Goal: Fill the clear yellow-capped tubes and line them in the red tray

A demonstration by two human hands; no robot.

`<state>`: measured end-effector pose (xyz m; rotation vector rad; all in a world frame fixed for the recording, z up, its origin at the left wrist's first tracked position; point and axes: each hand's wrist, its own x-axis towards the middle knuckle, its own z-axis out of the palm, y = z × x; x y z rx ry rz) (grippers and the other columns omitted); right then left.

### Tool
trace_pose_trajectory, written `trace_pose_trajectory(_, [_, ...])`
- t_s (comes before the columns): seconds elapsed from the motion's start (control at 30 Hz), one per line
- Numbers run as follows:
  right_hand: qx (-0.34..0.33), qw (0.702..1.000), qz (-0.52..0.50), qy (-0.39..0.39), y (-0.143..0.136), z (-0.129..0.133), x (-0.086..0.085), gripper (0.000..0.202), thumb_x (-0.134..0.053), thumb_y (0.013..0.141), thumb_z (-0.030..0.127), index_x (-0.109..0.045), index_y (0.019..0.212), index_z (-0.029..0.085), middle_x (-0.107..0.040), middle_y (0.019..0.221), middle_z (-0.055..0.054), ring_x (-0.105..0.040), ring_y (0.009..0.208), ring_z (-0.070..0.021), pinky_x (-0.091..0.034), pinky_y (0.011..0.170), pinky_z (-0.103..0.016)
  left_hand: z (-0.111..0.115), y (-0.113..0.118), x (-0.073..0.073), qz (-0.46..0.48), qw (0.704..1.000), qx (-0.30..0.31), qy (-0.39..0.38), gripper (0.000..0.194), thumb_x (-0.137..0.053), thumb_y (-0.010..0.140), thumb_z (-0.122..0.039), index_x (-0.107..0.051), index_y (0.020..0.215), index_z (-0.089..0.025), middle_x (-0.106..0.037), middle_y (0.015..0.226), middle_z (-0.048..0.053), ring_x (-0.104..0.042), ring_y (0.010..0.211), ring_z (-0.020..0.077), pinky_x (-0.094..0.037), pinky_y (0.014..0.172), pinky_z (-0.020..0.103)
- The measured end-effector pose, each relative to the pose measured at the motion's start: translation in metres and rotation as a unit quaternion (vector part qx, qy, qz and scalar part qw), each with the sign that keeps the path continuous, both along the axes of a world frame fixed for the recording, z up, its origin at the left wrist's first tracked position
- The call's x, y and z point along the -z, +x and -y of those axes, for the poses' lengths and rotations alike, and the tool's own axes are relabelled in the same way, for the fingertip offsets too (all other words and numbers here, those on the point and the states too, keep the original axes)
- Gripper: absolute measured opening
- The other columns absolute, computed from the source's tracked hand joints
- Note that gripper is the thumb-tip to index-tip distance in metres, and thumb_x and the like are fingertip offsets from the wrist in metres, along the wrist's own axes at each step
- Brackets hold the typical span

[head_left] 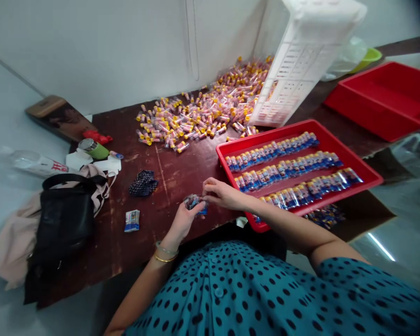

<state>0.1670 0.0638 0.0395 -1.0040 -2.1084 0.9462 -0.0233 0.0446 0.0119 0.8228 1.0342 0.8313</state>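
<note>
My left hand [182, 220], with two bracelets at its wrist, is closed around small printed plastic sleeves [193, 201], clear and dark above with blue at the lower edge. How many it holds I cannot tell. My right hand [220, 193] meets it from the right, fingers pinched together at the edge of the sleeves; whatever lies between those fingertips is hidden. Left of my hands, a small stack of white and blue printed sleeves [132, 220] lies on the dark red table [161, 175]. A dark patterned cloth bundle [143, 183] lies just behind that stack.
Right of my hands, a red tray [317, 125] holds three rows of wrapped, yellow-capped tubes [287, 166]. A loose heap of tubes [192, 122] spreads along the wall beside a tilted white crate [287, 74]. A black bag [66, 210] and green cup [95, 148] stand left; another red bin [381, 102] is far right.
</note>
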Motion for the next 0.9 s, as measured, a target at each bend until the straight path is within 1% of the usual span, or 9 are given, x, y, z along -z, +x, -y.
trace_pose_trajectory(0.1, [0.015, 1.0, -0.002, 0.004, 0.011, 0.009, -0.004, 0.014, -0.056, 0.094, 0.026, -0.065, 0.091, 0.016, -0.053, 0.104, -0.008, -0.057, 0.095, -0.0172, -0.05, 0.091, -0.033, 0.004, 0.0, 0.0, -0.039, 0.998, 0.047, 0.024, 0.025, -0.083, 0.067, -0.032, -0.072, 0.08, -0.013, -0.068, 0.069, 0.002, -0.06, 0.058, 0.0139, -0.048, 0.048, 0.024])
trace_pose_trajectory(0.23, [0.084, 0.994, -0.07, -0.001, 0.027, 0.022, -0.006, 0.021, -0.048, 0.097, 0.025, -0.067, 0.104, 0.018, -0.056, 0.109, -0.009, -0.059, 0.104, -0.0188, -0.048, 0.097, -0.037, 0.009, 0.002, 0.0, -0.044, 0.997, 0.045, 0.045, 0.023, -0.087, 0.062, -0.031, -0.071, 0.069, -0.015, -0.066, 0.064, 0.0, -0.055, 0.056, 0.0113, -0.042, 0.049, 0.021])
trace_pose_trajectory(0.3, [0.144, 0.977, -0.147, -0.05, 0.039, 0.028, -0.006, 0.024, -0.049, 0.097, 0.029, -0.063, 0.113, 0.019, -0.061, 0.108, -0.009, -0.062, 0.097, -0.018, -0.052, 0.089, -0.035, 0.009, 0.003, 0.001, -0.045, 0.997, 0.043, 0.043, 0.025, -0.09, 0.056, -0.029, -0.07, 0.063, -0.015, -0.062, 0.059, -0.002, -0.051, 0.054, 0.0096, -0.041, 0.051, 0.021])
trace_pose_trajectory(0.4, [0.202, 0.932, -0.264, -0.146, 0.054, 0.038, -0.01, 0.031, -0.058, 0.092, 0.038, -0.058, 0.117, 0.02, -0.067, 0.098, -0.005, -0.064, 0.081, -0.0151, -0.055, 0.07, -0.029, 0.01, 0.006, 0.001, -0.036, 0.997, 0.054, 0.039, 0.027, -0.091, 0.053, -0.027, -0.069, 0.062, -0.015, -0.06, 0.058, -0.004, -0.049, 0.053, 0.0087, -0.04, 0.053, 0.021])
trace_pose_trajectory(0.47, [0.212, 0.91, -0.309, -0.179, 0.06, 0.045, -0.015, 0.031, -0.064, 0.088, 0.041, -0.06, 0.11, 0.02, -0.068, 0.095, -0.004, -0.064, 0.078, -0.0143, -0.055, 0.067, -0.027, 0.01, 0.008, -0.001, -0.03, 0.996, 0.066, 0.044, 0.026, -0.091, 0.054, -0.027, -0.07, 0.065, -0.015, -0.061, 0.061, -0.003, -0.05, 0.055, 0.0088, -0.041, 0.055, 0.022])
trace_pose_trajectory(0.53, [0.199, 0.9, -0.333, -0.198, 0.061, 0.049, -0.019, 0.031, -0.067, 0.085, 0.042, -0.062, 0.106, 0.019, -0.069, 0.093, -0.004, -0.065, 0.079, -0.0144, -0.055, 0.068, -0.027, 0.01, 0.011, -0.004, -0.03, 0.995, 0.083, 0.056, 0.025, -0.09, 0.056, -0.026, -0.071, 0.067, -0.015, -0.062, 0.063, -0.003, -0.05, 0.057, 0.0087, -0.041, 0.057, 0.022])
trace_pose_trajectory(0.63, [0.158, 0.901, -0.344, -0.214, 0.057, 0.053, -0.021, 0.033, -0.068, 0.085, 0.041, -0.063, 0.107, 0.018, -0.069, 0.091, -0.003, -0.066, 0.078, -0.0139, -0.055, 0.069, -0.026, 0.012, 0.014, -0.01, -0.034, 0.991, 0.104, 0.072, 0.023, -0.09, 0.057, -0.025, -0.071, 0.066, -0.015, -0.063, 0.063, -0.003, -0.051, 0.06, 0.0092, -0.041, 0.061, 0.023])
trace_pose_trajectory(0.7, [0.15, 0.909, -0.33, -0.206, 0.055, 0.053, -0.02, 0.034, -0.068, 0.085, 0.041, -0.065, 0.109, 0.017, -0.069, 0.09, -0.003, -0.065, 0.077, -0.0131, -0.054, 0.069, -0.026, 0.015, 0.015, -0.013, -0.03, 0.99, 0.114, 0.073, 0.023, -0.09, 0.057, -0.025, -0.071, 0.066, -0.015, -0.063, 0.064, -0.002, -0.052, 0.062, 0.0101, -0.042, 0.063, 0.024])
trace_pose_trajectory(0.9, [0.189, 0.934, -0.258, -0.161, 0.055, 0.058, -0.017, 0.035, -0.065, 0.088, 0.04, -0.069, 0.114, 0.018, -0.069, 0.088, -0.002, -0.063, 0.075, -0.0129, -0.053, 0.075, -0.028, 0.027, 0.016, -0.011, -0.018, 0.99, 0.127, 0.054, 0.023, -0.09, 0.056, -0.024, -0.072, 0.067, -0.015, -0.065, 0.068, -0.002, -0.055, 0.067, 0.0123, -0.044, 0.071, 0.026])
